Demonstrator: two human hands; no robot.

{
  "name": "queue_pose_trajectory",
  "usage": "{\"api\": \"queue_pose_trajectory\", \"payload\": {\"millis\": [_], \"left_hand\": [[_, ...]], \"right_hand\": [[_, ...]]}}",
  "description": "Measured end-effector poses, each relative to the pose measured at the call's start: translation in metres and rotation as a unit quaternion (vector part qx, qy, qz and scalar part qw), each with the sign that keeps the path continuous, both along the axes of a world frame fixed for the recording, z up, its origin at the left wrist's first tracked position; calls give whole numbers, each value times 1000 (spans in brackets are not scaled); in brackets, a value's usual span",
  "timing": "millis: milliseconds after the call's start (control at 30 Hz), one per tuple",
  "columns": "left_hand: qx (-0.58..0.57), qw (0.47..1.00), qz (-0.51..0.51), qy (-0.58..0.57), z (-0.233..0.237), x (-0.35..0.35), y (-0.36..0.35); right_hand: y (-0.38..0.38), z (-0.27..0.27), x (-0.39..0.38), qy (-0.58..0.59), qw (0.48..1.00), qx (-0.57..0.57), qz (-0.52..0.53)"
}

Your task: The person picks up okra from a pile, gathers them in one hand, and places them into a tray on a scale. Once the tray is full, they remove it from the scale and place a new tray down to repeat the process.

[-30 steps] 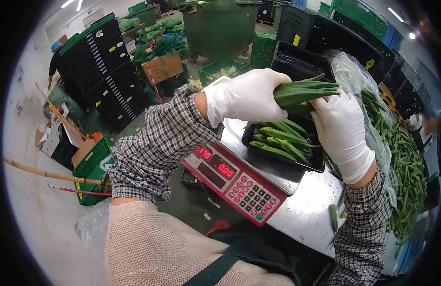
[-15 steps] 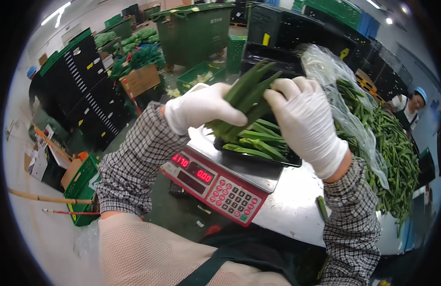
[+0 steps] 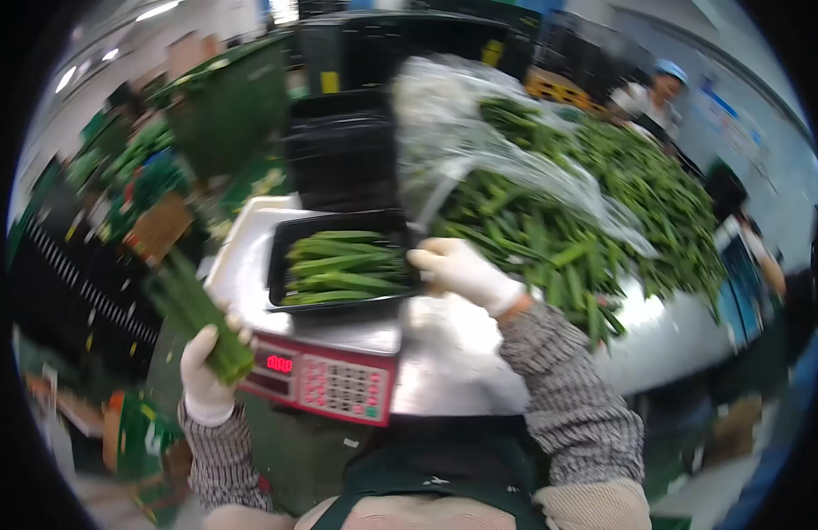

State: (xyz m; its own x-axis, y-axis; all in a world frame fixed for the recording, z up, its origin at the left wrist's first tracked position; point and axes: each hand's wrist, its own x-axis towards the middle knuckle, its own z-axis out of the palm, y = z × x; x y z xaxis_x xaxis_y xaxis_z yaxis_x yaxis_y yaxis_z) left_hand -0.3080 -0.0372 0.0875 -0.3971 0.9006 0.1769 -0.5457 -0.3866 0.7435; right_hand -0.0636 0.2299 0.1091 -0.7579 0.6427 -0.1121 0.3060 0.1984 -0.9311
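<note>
Okra bunch (image 3: 197, 305) is showing as a sheaf of long, slim green pods, and it is hanging over the near left side, clear of the scale's plate. Its blunt, paler ends are pointing near and right, while the darker, narrower ends are tapering toward the far left and blurring. The left hand (image 3: 202, 378), in a white glove, is clamping around the bunch close to the blunt ends.

Just right of it, a red scale (image 3: 342, 380) is glowing with red digits too smeared to read. On its metal plate a black tray (image 3: 338, 306) is sitting level, and pods in the tray (image 3: 347, 265) are lying side by side, running left to right, bright green with lighter streaks along their ridges.

The gloved right hand (image 3: 469, 274) is bending its fingers at the tray's right rim; blur is hiding whether they are pinching it. Farther right, a loose okra pile (image 3: 639, 177) is spreading across the metal table (image 3: 462, 380), with clear plastic (image 3: 435, 132) draping partly over it. Beyond the tray, black trays (image 3: 342, 168) are standing, and a person (image 3: 652, 102) is working at the far right.
</note>
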Motion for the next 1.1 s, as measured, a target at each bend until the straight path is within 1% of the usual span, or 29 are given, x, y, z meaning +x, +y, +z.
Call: {"api": "queue_pose_trajectory", "payload": {"millis": [33, 100, 133, 167, 233, 267, 300, 333, 367, 400, 433, 467, 500, 533, 567, 600, 633, 700, 767, 833, 867, 900, 933, 967, 1033, 1067, 1100], "left_hand": [[12, 1000, -21, 4, -3, 14, 4], [25, 997, -46, 58, -4, 38, 14], [37, 995, -59, 74, 2, 54, 23], [39, 994, -65, 78, 3, 63, 29], [25, 997, -38, 57, 6, 80, 38], [25, 996, -23, 78, 8, 87, 41], [30, 996, -27, 84, 11, 89, 42], [35, 995, -28, 87, 13, 91, 41], [41, 995, -26, 88, 14, 94, 40], [30, 995, -9, 95, 14, 92, 39], [16, 994, 10, 112, 16, 90, 37], [0, 991, 30, 129, 19, 88, 36], [-16, 988, 50, 147, 21, 86, 35], [-17, 985, 64, 160, 21, 81, 37], [-21, 984, 77, 159, 20, 79, 39], [-23, 984, 87, 157, 20, 79, 41], [-25, 983, 96, 154, 21, 80, 45], [-21, 985, 91, 147, 25, 87, 52], [-18, 984, 94, 148, 24, 91, 59], [-34, 983, 101, 147, 26, 91, 58], [-39, 981, 112, 153, 27, 90, 56], [-44, 978, 123, 160, 27, 88, 54], [-33, 975, 134, 177, 26, 81, 50], [-36, 974, 136, 177, 25, 77, 49], [-41, 970, 159, 179, 24, 67, 37], [-83, 967, 174, 165, 24, 64, 34], [-98, 967, 170, 164, 21, 58, 34]], "right_hand": [[-1, -6, -2, 5, 999, -35, -6], [-8, -2, -1, -32, 999, -33, -11], [-10, -14, -3, 24, 999, -7, -40], [-14, -12, 2, 47, 997, 46, -41], [-18, -3, 27, 41, 997, -19, -60], [-10, -12, 47, 45, 995, -24, -86], [-9, -6, 79, 59, 992, -29, -109], [2, -28, 110, 104, 983, -62, -141], [-15, -1, 148, 108, 968, -109, -198], [-2, -23, 187, 135, 960, -107, -222], [-1, -43, 229, 203, 931, -94, -288], [-14, -34, 263, 206, 897, -107, -377], [-20, -36, 301, 183, 879, -51, -438], [-25, -40, 334, 160, 844, 9, -511], [-26, -56, 380, 160, 814, 13, -559], [-24, -74, 423, 136, 777, 30, -613], [-26, -83, 454, 157, 748, 20, -645], [-26, -99, 503, 123, 697, 32, -706], [-19, -115, 538, 99, 665, 11, -740], [-11, -130, 556, 122, 646, -8, -753], [-3, -135, 563, -26, 617, 104, -779], [4, -139, 565, -173, 566, 212, -778], [11, -140, 566, -314, 495, 313, -748], [3, -88, 502, -346, 492, 284, -747], [38, -72, 464, -235, 611, 428, -623], [61, -70, 428, -137, 673, 455, -567], [84, -65, 377, -32, 725, 474, -499]]}}
